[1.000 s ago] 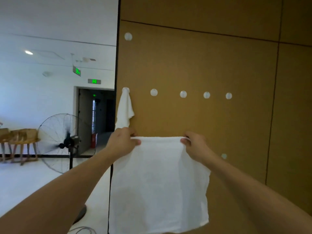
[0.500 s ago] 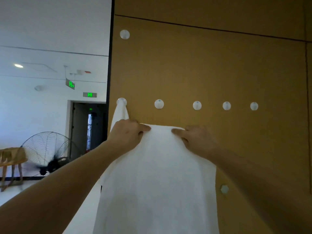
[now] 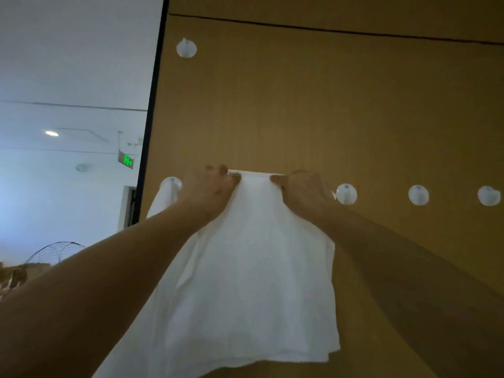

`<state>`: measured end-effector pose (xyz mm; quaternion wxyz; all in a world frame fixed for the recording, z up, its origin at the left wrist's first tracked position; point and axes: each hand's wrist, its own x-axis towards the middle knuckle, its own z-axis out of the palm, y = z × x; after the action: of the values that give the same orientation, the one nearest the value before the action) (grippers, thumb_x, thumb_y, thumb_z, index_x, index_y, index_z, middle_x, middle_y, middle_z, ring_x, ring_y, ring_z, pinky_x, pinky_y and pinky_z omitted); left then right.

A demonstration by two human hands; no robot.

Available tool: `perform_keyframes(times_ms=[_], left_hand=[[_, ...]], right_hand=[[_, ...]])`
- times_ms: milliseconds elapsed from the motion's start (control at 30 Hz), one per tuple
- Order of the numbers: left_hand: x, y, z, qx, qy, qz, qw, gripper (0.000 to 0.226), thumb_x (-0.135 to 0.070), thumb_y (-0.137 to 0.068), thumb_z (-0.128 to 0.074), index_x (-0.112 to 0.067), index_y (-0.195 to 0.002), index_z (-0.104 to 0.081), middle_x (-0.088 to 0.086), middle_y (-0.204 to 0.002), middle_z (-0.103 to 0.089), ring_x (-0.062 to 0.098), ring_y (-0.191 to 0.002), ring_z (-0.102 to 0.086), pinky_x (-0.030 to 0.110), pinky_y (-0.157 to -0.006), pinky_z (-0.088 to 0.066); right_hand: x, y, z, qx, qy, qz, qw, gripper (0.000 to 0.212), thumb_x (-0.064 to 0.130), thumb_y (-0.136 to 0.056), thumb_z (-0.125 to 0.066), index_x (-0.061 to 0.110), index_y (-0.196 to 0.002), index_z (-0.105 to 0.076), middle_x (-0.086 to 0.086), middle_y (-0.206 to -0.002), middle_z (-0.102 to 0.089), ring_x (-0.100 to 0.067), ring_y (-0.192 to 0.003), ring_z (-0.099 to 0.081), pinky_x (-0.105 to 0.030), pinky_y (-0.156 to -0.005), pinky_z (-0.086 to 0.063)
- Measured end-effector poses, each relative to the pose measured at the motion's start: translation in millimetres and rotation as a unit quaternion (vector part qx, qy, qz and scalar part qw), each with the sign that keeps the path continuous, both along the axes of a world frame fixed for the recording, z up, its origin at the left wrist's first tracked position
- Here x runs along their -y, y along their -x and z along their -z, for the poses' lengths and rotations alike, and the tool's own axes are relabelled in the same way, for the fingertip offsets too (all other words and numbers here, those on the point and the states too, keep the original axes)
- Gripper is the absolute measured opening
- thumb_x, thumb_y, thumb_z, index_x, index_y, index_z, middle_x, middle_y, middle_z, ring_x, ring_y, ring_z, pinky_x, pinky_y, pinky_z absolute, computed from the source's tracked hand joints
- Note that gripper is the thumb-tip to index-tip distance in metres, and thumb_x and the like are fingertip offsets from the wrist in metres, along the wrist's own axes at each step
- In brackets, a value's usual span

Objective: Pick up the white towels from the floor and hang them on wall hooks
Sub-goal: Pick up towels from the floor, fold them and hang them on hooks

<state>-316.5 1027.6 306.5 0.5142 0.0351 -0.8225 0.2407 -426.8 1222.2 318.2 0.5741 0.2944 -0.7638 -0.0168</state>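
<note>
A: The biggest thing here is the brown wall panel point(image 3: 327, 105), and the white towel point(image 3: 251, 268) hangs flat in front of it. Where is its top edge now?

B: It is at the height of the row of hooks. One second ago the person held it well below that row, so it has gone up — and the two hands have come closer together, so the top edge is now bunched between them.

A: So the hanging step is near?

B: I think yes. The gathered edge sits about where the second hook of the row should be; that hook is hidden behind the towel and the hands, so I cannot tell if the cloth is already caught on it.

A: And the hands?

B: The left hand point(image 3: 215, 192) has its fingers curled on the left part of the top edge. The right hand point(image 3: 302, 195) pinches the right part.

A: Other hooks?

B: Another towel point(image 3: 163, 203) already hangs from the first hook point(image 3: 171, 182) at the panel's edge. Three free hooks point(image 3: 345, 194) stay to the right, and one upper hook point(image 3: 186, 48) above — so places remain for more towels.
</note>
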Motion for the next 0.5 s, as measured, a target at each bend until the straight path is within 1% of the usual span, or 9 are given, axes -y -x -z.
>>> perform_keyframes(times_ms=[100,133,200,233,300,367,433,467,500], left_hand=[[4,24,12,-0.037,-0.028,-0.012,0.999,0.033,-0.022,-0.099,-0.038,-0.024,-0.126,-0.056,0.006,-0.099,-0.055,0.022,-0.082,-0.051,0.034,-0.064,-0.039],[3,32,22,-0.059,-0.044,-0.001,0.997,0.032,-0.022,-0.098,-0.037,-0.024,-0.12,-0.06,0.005,-0.094,-0.057,0.022,-0.078,-0.053,0.033,-0.062,-0.037],[-3,47,44,-0.084,-0.099,0.058,0.99,0.028,-0.021,-0.094,-0.038,-0.02,-0.102,-0.065,0.002,-0.082,-0.058,0.021,-0.069,-0.054,0.032,-0.058,-0.036],[-8,53,53,-0.087,-0.14,0.112,0.98,0.025,-0.021,-0.092,-0.04,-0.019,-0.09,-0.065,-0.001,-0.075,-0.057,0.02,-0.065,-0.054,0.032,-0.056,-0.037],[-20,64,61,-0.093,-0.246,0.217,0.94,0.026,-0.023,-0.091,-0.043,-0.019,-0.071,-0.058,-0.005,-0.062,-0.056,0.015,-0.057,-0.053,0.03,-0.05,-0.036],[-28,69,63,-0.092,-0.327,0.264,0.903,0.032,-0.033,-0.091,-0.045,-0.021,-0.065,-0.059,-0.005,-0.056,-0.059,0.01,-0.053,-0.056,0.027,-0.047,-0.039],[-31,70,63,-0.082,-0.35,0.289,0.887,0.038,-0.044,-0.092,-0.044,-0.023,-0.064,-0.06,-0.006,-0.059,-0.061,0.008,-0.059,-0.058,0.026,-0.053,-0.043],[-30,70,64,-0.074,-0.34,0.294,0.89,0.04,-0.047,-0.093,-0.043,-0.024,-0.065,-0.06,-0.007,-0.065,-0.061,0.01,-0.068,-0.058,0.028,-0.06,-0.043],[-28,69,65,-0.08,-0.312,0.276,0.906,0.04,-0.048,-0.094,-0.041,-0.026,-0.067,-0.061,-0.009,-0.076,-0.059,0.013,-0.078,-0.054,0.03,-0.07,-0.042]], right_hand=[[10,22,11,0.045,0.074,-0.1,0.991,0.039,0.022,-0.096,-0.042,0.035,-0.126,-0.064,-0.001,-0.113,-0.072,-0.027,-0.099,-0.066,-0.038,-0.084,-0.052],[12,26,23,0.067,0.107,-0.143,0.982,0.037,0.026,-0.095,-0.041,0.035,-0.119,-0.067,0.003,-0.107,-0.074,-0.024,-0.093,-0.067,-0.038,-0.08,-0.053],[19,27,48,0.134,0.166,-0.229,0.95,0.033,0.036,-0.09,-0.038,0.033,-0.095,-0.07,0.009,-0.08,-0.071,-0.015,-0.071,-0.064,-0.034,-0.065,-0.051],[24,25,56,0.171,0.197,-0.268,0.928,0.032,0.04,-0.087,-0.038,0.03,-0.088,-0.068,0.009,-0.072,-0.068,-0.012,-0.065,-0.061,-0.032,-0.059,-0.048],[34,22,64,0.244,0.252,-0.322,0.879,0.029,0.039,-0.085,-0.043,0.025,-0.082,-0.068,0.008,-0.066,-0.067,-0.011,-0.06,-0.059,-0.033,-0.057,-0.045],[39,18,65,0.296,0.282,-0.358,0.84,0.026,0.034,-0.086,-0.051,0.017,-0.07,-0.064,0.007,-0.059,-0.062,-0.011,-0.054,-0.052,-0.035,-0.055,-0.041],[41,13,66,0.313,0.275,-0.361,0.835,0.032,0.039,-0.087,-0.052,0.018,-0.065,-0.059,0.006,-0.057,-0.06,-0.009,-0.053,-0.051,-0.032,-0.055,-0.04],[41,9,70,0.313,0.265,-0.351,0.842,0.035,0.043,-0.088,-0.05,0.02,-0.063,-0.057,0.006,-0.059,-0.06,-0.008,-0.054,-0.053,-0.029,-0.055,-0.041],[44,3,75,0.3,0.258,-0.341,0.853,0.038,0.046,-0.09,-0.048,0.023,-0.061,-0.054,0.007,-0.06,-0.059,-0.003,-0.055,-0.053,-0.023,-0.056,-0.041]])
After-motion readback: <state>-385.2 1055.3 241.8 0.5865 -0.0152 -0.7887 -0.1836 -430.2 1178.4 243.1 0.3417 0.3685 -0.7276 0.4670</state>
